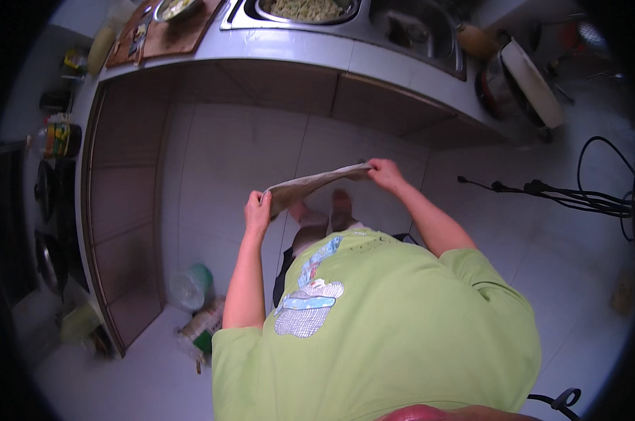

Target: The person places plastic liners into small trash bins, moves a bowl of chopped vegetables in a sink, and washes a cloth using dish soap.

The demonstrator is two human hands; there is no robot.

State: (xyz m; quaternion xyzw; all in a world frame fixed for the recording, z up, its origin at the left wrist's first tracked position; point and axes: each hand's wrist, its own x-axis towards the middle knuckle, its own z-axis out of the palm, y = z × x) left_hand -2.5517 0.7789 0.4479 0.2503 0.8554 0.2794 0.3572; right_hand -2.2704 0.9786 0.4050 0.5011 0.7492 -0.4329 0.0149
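A greyish-brown cloth (317,184) is stretched between my two hands, in the air above the tiled floor and in front of my body. My left hand (258,210) pinches its left end, with the thumb on top. At the other end, my right hand (384,173) grips a corner, a little farther from me than the left. The cloth sags slightly in the middle, and its underside is hidden. Beneath it, my feet (341,200) show on the floor.
Ahead runs a white-tiled counter (291,44) with a steel sink (417,31) and a basin of chopped food (304,9). A wooden cutting board (175,37) holds a knife and bowl. Pans (50,260) stand left. Black cables (575,194) hang right; bags (191,287) lie on the floor.
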